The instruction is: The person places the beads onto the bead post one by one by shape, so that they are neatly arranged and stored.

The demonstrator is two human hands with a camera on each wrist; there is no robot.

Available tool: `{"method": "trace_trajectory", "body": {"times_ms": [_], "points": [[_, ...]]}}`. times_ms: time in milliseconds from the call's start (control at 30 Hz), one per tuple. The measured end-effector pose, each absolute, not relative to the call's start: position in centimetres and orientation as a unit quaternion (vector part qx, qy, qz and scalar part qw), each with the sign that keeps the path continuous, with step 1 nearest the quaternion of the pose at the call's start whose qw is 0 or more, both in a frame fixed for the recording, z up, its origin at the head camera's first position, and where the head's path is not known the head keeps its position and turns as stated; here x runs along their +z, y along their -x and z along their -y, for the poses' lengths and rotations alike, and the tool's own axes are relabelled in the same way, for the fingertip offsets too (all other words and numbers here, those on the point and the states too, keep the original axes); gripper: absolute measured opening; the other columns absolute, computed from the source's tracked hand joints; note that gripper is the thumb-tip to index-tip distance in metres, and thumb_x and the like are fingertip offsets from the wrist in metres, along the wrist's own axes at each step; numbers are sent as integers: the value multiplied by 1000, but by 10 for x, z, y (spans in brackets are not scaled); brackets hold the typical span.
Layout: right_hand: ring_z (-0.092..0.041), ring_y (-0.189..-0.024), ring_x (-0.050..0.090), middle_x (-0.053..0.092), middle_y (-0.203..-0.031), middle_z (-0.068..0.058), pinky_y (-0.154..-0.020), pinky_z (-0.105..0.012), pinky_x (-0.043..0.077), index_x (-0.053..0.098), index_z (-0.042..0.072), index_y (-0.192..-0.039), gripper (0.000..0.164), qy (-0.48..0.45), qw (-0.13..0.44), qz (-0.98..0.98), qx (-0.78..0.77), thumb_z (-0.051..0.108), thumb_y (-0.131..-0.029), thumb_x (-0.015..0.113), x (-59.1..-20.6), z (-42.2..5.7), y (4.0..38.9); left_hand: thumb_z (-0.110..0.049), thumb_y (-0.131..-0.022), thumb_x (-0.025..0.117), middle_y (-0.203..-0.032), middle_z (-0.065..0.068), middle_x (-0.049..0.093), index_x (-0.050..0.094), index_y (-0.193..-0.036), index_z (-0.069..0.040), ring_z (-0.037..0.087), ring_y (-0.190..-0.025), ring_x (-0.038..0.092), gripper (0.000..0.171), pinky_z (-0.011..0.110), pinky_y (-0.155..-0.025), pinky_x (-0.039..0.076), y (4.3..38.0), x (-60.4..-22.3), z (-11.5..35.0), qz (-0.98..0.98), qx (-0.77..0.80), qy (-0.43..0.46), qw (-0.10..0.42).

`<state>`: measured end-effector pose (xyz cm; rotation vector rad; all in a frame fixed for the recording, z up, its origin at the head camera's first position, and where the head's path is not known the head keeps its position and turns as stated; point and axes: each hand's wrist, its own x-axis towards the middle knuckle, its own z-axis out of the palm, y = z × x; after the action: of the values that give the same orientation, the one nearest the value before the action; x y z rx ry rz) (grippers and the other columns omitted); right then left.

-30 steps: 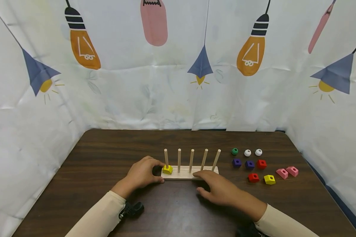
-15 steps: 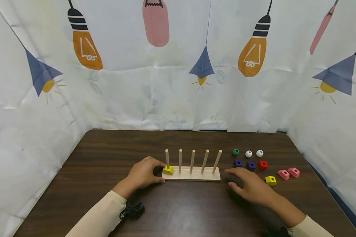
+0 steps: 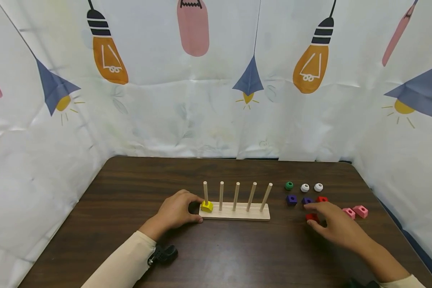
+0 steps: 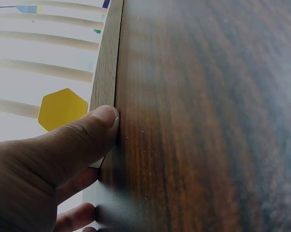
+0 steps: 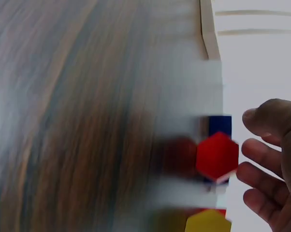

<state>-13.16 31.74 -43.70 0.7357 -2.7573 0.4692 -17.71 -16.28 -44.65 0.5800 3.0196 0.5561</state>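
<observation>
My left hand (image 3: pixel 178 210) grips the left end of a wooden peg board (image 3: pixel 237 215), thumb along its front edge and fingers toward the back. A yellow hexagonal bead (image 3: pixel 207 207) sits at the foot of the leftmost peg; the other upright pegs are bare. In the left wrist view the thumb (image 4: pixel 82 137) lies against the board's edge, below the yellow bead (image 4: pixel 63 109). My right hand (image 3: pixel 340 226) hovers with parted fingers over a red hexagonal bead (image 3: pixel 312 217). The right wrist view shows its fingertips just beside that red bead (image 5: pixel 217 156), holding nothing.
Around the right hand stand two purple cube beads (image 3: pixel 291 200), another red bead (image 3: pixel 322 199) and two pink beads (image 3: pixel 361 211). Behind them are a green bead (image 3: pixel 289 185) and two white beads (image 3: pixel 318 187). A second yellow bead (image 5: pixel 208 222) shows in the right wrist view.
My right hand has left the peg board and moved right across the table to the loose beads. The left hand keeps its grip on the board's end.
</observation>
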Motion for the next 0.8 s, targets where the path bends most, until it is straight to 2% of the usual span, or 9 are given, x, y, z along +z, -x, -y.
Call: {"method": "trace_trajectory", "body": {"times_ms": [267,600,800], "points": [[-22,-94,66,70,-104,4,-79,-46,55,74,12,-108,43,-276,138,940,148,13,-70,94,-444,-334,136,-46,-72,93,-119,-5,69,77,-119,-28,19,-114,61,54,49,-87,53,177,-447,163,-966,178,-188,6],[-19,-91,64,69,-99,10,-78,-49,52,75,20,-103,41,-276,150,939,143,12,-68,95,-449,-338,139,-46,-72,93,-121,-3,69,76,-120,-28,20,-116,60,54,49,-88,53,178,-448,162,-966,177,-188,4],[-10,-84,60,67,-98,10,-69,-36,51,75,19,-103,40,-275,152,936,159,10,-69,94,-451,-337,141,-46,-72,93,-120,-4,69,76,-120,-28,20,-115,60,54,49,-88,53,178,-448,162,-967,176,-185,7]]}}
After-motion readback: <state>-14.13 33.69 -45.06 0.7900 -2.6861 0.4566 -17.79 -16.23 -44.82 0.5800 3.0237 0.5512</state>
